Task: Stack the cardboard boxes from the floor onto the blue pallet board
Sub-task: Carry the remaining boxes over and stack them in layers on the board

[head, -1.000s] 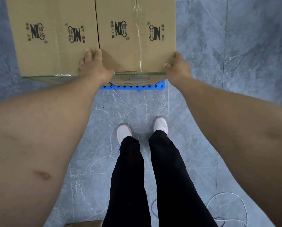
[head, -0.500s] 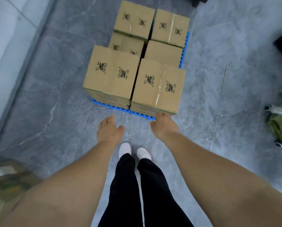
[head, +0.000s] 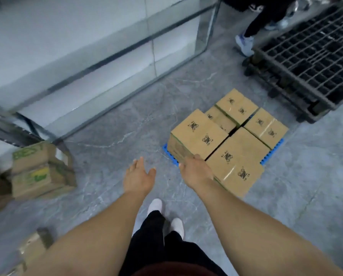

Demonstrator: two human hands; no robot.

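boxes (head: 236, 154) tan, black logos | pallet board (head: 272, 152) blue | floor (head: 126, 136) grey, veined

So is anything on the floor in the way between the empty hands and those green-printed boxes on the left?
Nothing visible. Both the left hand and the right hand are empty and open, and only bare grey floor lies between them and the green-printed boxes stacked at the left.

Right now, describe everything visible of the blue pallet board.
The blue pallet board lies flat on the grey floor, almost wholly covered by brown cardboard boxes. Only thin strips show: a ridged, plastic-looking edge at the near left corner and another along the right side. The boxes rest on it; neither hand touches it.
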